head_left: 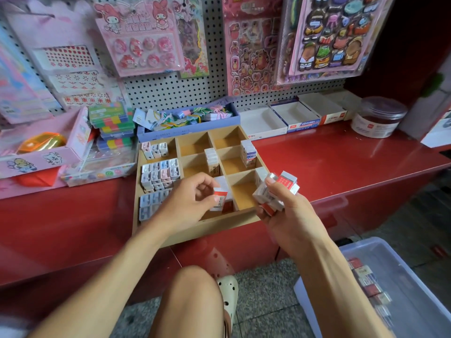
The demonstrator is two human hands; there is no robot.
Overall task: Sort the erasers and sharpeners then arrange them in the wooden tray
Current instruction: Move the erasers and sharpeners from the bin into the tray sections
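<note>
Left hand [195,193] pinches one eraser [219,197]: seat it upright against the wooden tray's [195,231] near-middle divider; right hand [280,206] grips the eraser stack [275,191].

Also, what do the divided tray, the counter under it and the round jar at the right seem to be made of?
Divided tray: looks like bare wood or fibreboard, matte tan with paler cut edges.
Counter: glossy red, with sharp reflections; probably painted metal or laminate, I cannot tell which.
Round jar: clear plastic, by its see-through lid and wall.

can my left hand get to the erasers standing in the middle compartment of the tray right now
Probably not yet: the left hand is pinching a red and white eraser. Nothing blocks the path to the standing erasers in the wooden tray.
</note>
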